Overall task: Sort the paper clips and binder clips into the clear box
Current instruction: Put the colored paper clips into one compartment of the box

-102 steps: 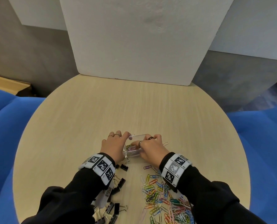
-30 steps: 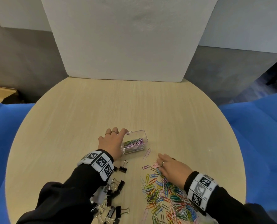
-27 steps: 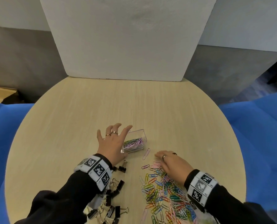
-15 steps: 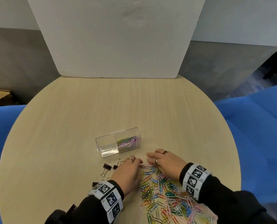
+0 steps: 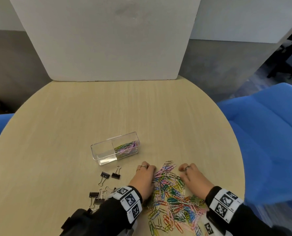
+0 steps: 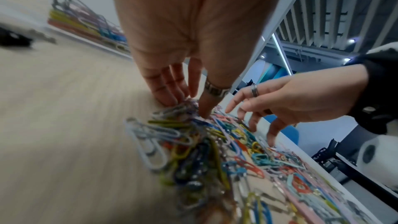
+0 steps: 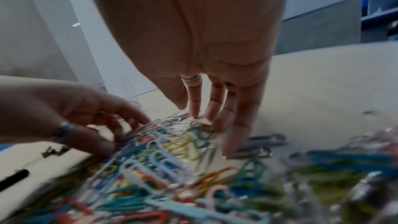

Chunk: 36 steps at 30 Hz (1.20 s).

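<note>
The clear box (image 5: 106, 156) stands on the round table; its right compartment holds coloured paper clips (image 5: 125, 147) and its left one is bare. A big pile of coloured paper clips (image 5: 173, 200) lies at the near edge. My left hand (image 5: 147, 168) rests on the pile's left side, its straight fingers (image 6: 170, 98) pressing on clips. My right hand (image 5: 184, 168) is on the pile's right side, with spread fingers (image 7: 228, 147) touching clips. Neither hand holds anything. Black binder clips (image 5: 110, 175) lie to the left of the pile.
More binder clips (image 5: 95, 196) lie beside my left sleeve. A white board (image 5: 106, 40) stands at the table's far edge. Blue seats (image 5: 267, 142) flank the wooden table (image 5: 107, 108) on both sides.
My left hand let go of the box and came back to the paper clip pile. My right hand stayed at the pile. The two hands now sit apart on either side of it.
</note>
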Tool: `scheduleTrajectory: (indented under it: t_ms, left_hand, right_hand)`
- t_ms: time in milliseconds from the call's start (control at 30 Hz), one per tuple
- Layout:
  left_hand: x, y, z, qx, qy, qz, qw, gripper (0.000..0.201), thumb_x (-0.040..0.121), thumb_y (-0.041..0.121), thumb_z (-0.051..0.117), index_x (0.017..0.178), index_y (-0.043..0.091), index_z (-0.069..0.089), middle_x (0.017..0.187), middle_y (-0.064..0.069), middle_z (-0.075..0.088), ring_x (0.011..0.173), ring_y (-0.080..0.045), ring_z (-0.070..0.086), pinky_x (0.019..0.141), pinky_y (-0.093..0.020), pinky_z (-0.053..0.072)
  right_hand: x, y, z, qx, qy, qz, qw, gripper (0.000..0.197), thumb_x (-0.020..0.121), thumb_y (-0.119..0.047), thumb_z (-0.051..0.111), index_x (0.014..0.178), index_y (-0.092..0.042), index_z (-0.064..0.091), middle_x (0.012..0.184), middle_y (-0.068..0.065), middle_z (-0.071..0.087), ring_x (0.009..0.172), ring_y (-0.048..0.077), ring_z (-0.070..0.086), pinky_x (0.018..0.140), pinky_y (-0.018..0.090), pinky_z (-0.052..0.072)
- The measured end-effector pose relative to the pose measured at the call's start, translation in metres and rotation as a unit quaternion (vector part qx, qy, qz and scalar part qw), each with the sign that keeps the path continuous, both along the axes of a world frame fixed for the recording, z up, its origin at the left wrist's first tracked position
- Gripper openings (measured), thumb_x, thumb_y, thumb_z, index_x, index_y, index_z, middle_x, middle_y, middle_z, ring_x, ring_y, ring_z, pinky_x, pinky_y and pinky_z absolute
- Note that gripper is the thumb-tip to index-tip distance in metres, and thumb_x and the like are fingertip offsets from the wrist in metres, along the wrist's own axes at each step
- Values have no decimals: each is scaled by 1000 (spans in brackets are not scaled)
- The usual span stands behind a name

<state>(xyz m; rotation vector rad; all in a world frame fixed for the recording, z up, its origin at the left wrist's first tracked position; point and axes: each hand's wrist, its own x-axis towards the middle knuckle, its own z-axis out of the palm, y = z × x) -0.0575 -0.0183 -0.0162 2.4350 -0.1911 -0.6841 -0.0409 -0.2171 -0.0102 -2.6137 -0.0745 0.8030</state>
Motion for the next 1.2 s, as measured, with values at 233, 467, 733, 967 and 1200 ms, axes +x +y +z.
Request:
scheduleTrajectory:
  t_ms: [233, 467, 733, 967, 1200]
  left_hand:
    - [14, -13, 0, -10, -32, 29, 999, 46, 91, 4, 42, 135, 16, 40, 132, -7, 38, 126, -24, 33, 107, -31, 33]
    - [13, 6, 5, -16, 15, -44, 999, 41, 92, 3, 40, 127, 20, 53, 124, -6, 47, 119, -22, 39, 103, -32, 35]
    - [24, 62, 71, -71, -172, 29, 982, 33, 93, 12, 48, 123, 24, 54, 116, 4, 54, 96, -5, 48, 86, -15, 39]
    - [37, 113, 75, 87, -281, 198, 935, 34, 89, 35, 54, 122, 28, 54, 121, 0, 53, 115, -23, 42, 98, -43, 24]
    - [35, 120, 46, 112, -79, 142, 980, 91, 65, 75, 58, 140, 33, 26, 138, 1, 38, 129, -21, 31, 107, -47, 22]
  right_hand:
    - [12, 23, -1, 34, -90, -13, 995, 34, 99, -13, 31, 129, -11, 48, 133, 4, 43, 118, 15, 43, 106, 23, 28]
    - [12, 28, 0, 62, -64, 97, 991, 34, 97, -12, 36, 127, -17, 52, 128, -2, 43, 117, 13, 35, 107, 22, 24]
    - [-3, 33, 5, 3, -22, 162, 986, 85, 58, -62, 72, 132, -42, 36, 130, -11, 28, 120, 11, 25, 105, 36, 31]
    - [-9, 53, -5, 66, -49, 126, 989, 41, 77, -34, 70, 114, -27, 54, 108, -12, 43, 108, 11, 36, 94, 25, 34]
    - [2, 61, -3, 78, -52, 76, 993, 19, 85, -19, 63, 104, -17, 62, 109, -3, 55, 109, 13, 46, 99, 22, 32]
